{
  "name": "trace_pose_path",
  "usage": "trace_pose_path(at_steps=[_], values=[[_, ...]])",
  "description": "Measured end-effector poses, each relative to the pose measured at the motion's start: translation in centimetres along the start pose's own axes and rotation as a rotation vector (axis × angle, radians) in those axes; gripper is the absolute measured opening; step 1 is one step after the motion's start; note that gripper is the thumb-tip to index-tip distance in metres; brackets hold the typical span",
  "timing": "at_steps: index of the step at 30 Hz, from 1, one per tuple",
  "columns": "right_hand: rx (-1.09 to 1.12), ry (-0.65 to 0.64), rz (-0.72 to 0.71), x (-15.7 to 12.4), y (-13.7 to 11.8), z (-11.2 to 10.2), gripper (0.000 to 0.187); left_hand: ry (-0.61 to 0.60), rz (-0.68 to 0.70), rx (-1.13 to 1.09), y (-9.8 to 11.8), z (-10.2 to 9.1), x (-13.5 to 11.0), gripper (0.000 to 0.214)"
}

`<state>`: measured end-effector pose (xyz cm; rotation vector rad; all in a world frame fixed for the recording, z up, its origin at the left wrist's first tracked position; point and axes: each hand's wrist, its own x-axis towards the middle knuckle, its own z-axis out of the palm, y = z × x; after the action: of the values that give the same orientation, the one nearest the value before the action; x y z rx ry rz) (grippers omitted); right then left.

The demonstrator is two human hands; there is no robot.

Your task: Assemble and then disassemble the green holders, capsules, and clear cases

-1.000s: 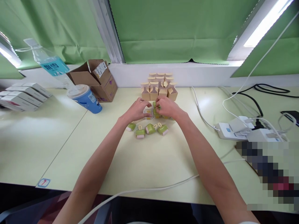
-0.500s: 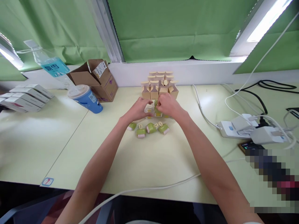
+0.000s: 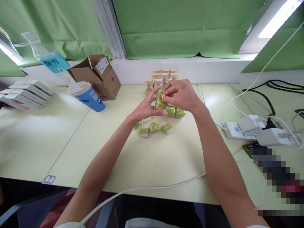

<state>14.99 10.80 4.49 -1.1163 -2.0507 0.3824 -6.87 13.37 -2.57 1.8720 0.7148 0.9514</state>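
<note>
My left hand [image 3: 149,106] is wrapped around a small clear jar with a green lid [image 3: 160,100], lifted and tilted above the table. My right hand [image 3: 181,95] pinches the cream loop [image 3: 163,97] on that lid, fingertips against its top. Just beneath my right hand stand more lidded jars, among them one green-topped jar [image 3: 171,110] and another [image 3: 180,113]. Nearer to me lie several loose green lids with cream loops and pale pink undersides, such as a lid on its side [image 3: 154,127] and a right-hand lid [image 3: 167,128]. My left hand partly hides another.
Rows of small open cardboard boxes [image 3: 149,85] stand behind my hands by the wall. To the left are a brown carton [image 3: 108,82], a blue cup [image 3: 91,97], a tilted bottle [image 3: 53,61] and white boxes [image 3: 29,99]. A power strip [image 3: 237,130] and cables lie right; a white cable [image 3: 163,186] crosses in front.
Both hands have come up and to the right, raising a jar with its green lid. The lidded jars under my right hand have come into view.
</note>
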Motion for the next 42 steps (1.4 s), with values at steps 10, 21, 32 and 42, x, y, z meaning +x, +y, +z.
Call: trace_pose_path(at_steps=[10, 21, 32, 42], values=[[0.033, 0.028, 0.001, -0.1, -0.4, -0.2, 0.012, -0.027, -0.081, -0.274, 0.4, 0.1, 0.1, 0.105], [0.209, 0.033, -0.027, -0.4, -1.0, -0.8, 0.005, -0.027, -0.065, -0.354, 1.2, 0.9, 0.2, 0.123], [-0.079, -0.059, -0.017, -0.7, -2.6, -1.0, 0.012, 0.187, -0.119, -0.325, 2.1, 1.2, 0.3, 0.118], [-0.21, 0.057, 0.034, 0.0, -3.0, 2.3, 0.021, 0.217, -0.114, -0.232, 3.7, 2.2, -0.5, 0.106]])
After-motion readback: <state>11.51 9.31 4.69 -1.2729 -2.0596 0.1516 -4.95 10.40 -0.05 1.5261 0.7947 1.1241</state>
